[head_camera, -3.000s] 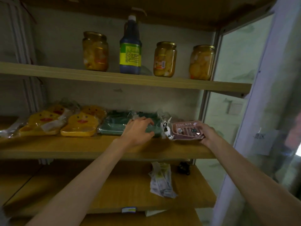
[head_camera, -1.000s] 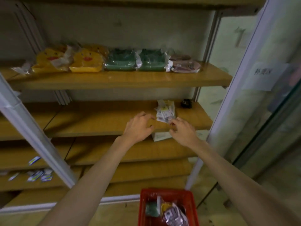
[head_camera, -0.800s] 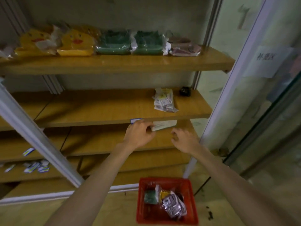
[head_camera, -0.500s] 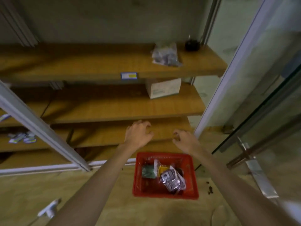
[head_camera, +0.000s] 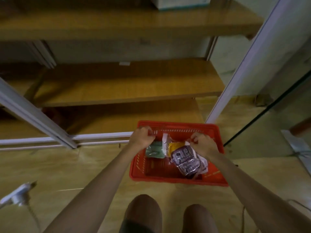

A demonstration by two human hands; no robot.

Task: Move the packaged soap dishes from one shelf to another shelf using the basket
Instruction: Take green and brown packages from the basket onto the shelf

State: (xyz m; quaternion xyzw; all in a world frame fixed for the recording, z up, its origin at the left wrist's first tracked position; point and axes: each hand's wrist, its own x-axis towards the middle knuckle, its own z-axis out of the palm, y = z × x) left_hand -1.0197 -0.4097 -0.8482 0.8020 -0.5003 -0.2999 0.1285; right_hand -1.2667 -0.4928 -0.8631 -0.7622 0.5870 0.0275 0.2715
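Overhead, the wooden shelves [head_camera: 117, 84] occupy the 12 o'clock half of the view, with white metal uprights [head_camera: 33, 113] at 9 and 2 o'clock and open floor [head_camera: 50, 174] toward 6 o'clock.

The red basket [head_camera: 168, 175] sits on the floor just below center, its far wall near the lowest shelf edge. It appears to be rigid, light plastic; grasp it at the rim or handles, one hand per side.

Both hands are at the basket's far end. The left hand [head_camera: 142, 137] has its fingers curled at the 11 o'clock rim area; the right hand [head_camera: 203, 145] is curled at 1 o'clock. Motion blur prevents confirming what each grasps, rim, handle or packet.

Packaged soap dishes lie inside the basket: a purple pack [head_camera: 185, 158] on top at right, a green pack [head_camera: 154, 150] at left, a yellow pack [head_camera: 175, 147] between them. The film wrap is likely slippery and crinkly, and the contents light and stiff.

Clearance: lift straight up, keeping the basket level. The shelf edges at 12 o'clock and the upright at 2 o'clock are the nearest obstructions.
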